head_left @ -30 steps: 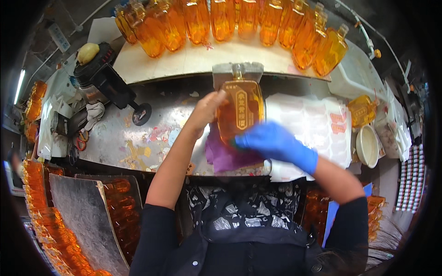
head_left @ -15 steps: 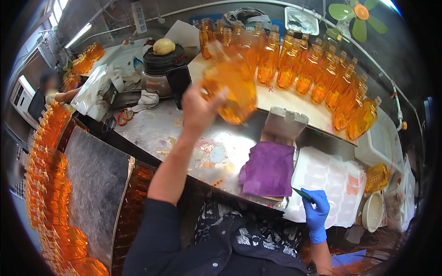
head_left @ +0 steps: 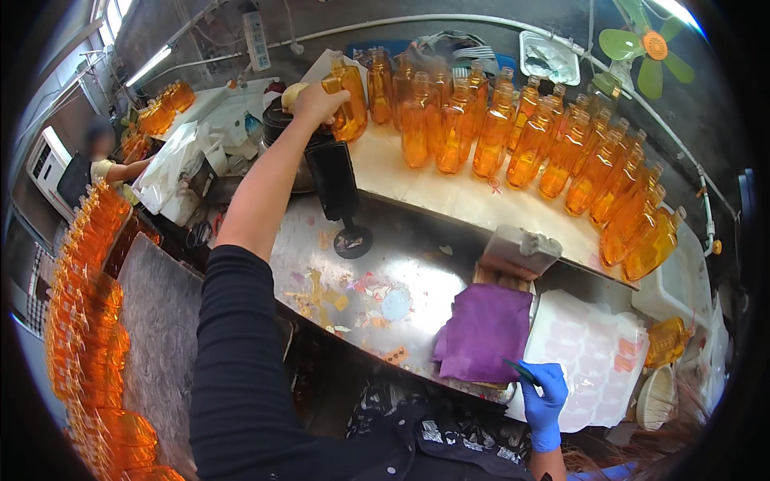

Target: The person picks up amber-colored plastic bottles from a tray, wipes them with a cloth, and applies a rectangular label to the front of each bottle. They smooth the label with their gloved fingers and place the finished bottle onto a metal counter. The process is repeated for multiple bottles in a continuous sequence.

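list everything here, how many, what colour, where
bench: one, grey, centre
board: one, cream, behind bench
held bottle: one, amber, board's left end
standing bottles: over twelve, amber, on board
more bottles: many, orange, left edge
cloth: one, purple, bench front
sheets: count unclear, white, right of cloth
tool: one, green, cloth's edge
stand: one, black, on bench
bowl: one, white, far right
fan: one, green, upper right
person: one, light top, far left
left hand: one, bare, on held bottle
right hand: one, gloved blue, holding tool
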The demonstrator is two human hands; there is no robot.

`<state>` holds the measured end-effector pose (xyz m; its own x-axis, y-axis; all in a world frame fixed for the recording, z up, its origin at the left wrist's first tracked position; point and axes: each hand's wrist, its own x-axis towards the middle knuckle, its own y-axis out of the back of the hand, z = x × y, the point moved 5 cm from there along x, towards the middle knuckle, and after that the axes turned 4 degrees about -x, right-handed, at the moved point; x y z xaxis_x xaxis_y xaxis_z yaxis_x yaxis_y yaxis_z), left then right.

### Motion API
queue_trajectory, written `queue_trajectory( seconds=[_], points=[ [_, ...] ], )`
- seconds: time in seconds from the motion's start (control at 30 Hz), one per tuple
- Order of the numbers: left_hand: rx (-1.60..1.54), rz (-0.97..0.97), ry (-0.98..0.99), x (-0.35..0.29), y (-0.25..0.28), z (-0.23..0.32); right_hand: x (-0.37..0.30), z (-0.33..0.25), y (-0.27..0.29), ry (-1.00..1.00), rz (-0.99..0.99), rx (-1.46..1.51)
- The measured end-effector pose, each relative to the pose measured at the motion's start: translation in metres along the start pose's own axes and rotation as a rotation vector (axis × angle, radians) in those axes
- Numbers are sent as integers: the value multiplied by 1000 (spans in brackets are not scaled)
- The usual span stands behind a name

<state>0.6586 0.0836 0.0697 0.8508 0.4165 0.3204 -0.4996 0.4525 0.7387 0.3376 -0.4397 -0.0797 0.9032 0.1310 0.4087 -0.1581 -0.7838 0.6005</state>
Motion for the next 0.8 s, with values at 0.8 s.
queue_trajectory(
  seconds=[0.8],
  points=[
    [-535,752,-316,-359,140,-10,-6,-2,-67,-268,-226,532]
  ],
)
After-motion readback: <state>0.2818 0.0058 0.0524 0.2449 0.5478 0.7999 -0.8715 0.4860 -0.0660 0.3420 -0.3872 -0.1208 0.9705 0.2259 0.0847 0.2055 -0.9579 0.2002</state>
